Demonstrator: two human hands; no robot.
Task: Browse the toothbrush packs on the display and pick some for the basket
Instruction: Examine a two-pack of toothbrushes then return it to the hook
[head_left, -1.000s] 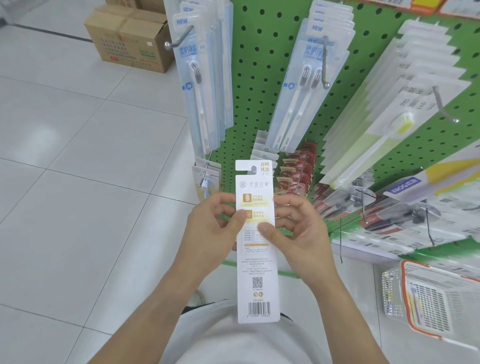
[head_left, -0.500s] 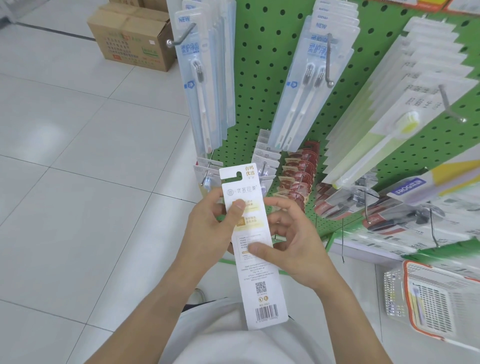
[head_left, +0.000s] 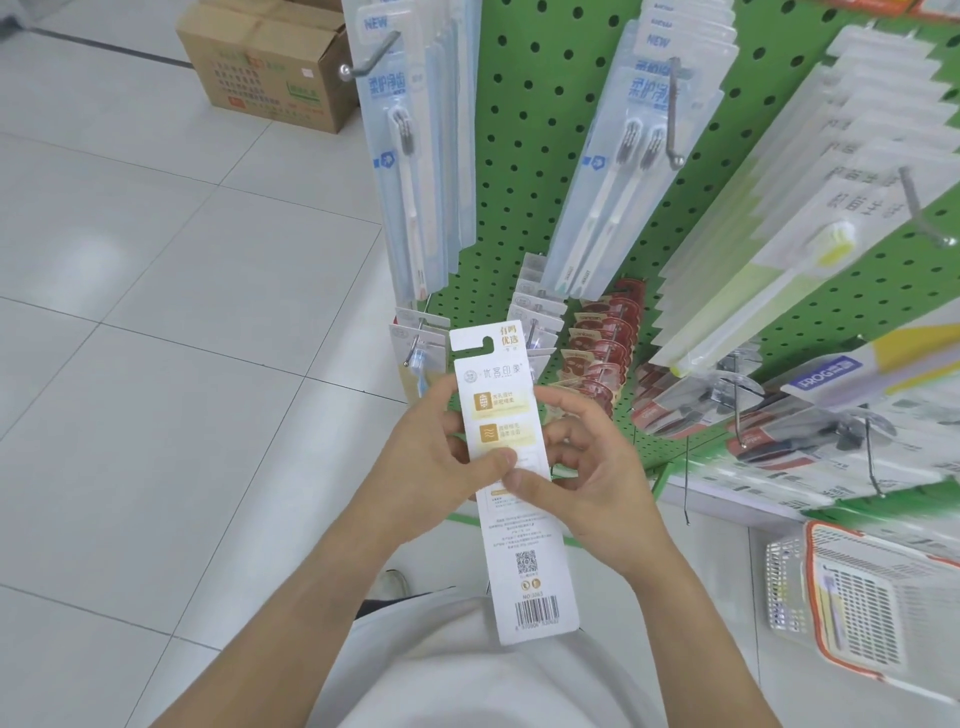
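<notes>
Starting on the far left there's a cardboard box (head_left: 275, 62) sitting on the tiled floor (head_left: 156, 312), nothing to do with the job. Moving right, the left hand (head_left: 431, 467) is curled round the left edge of the toothbrush pack (head_left: 511, 488), thumb pressed on the printed card face around mid-height, fingers tucked behind it. The pack is held up near the body, in front of the green pegboard display (head_left: 540, 156), printed back facing the camera, barcode end hanging down over the shirt. The right hand (head_left: 597, 483) pinches the right edge at about the same height, thumb on the face, fingers wrapped behind.

My read on handling: it looks like a long thin card with a blister on the hidden side, so very light, fairly stiff along its length but bendy if you grab one end. Card surface shouldn't be slippery. Holding the edges mid-length like this seems sensible, or pinch near the hang hole at the top.

Further right, more packs hang on hooks, and the basket (head_left: 857, 597) with the orange rim sits low at the near right, well apart from the pack
</notes>
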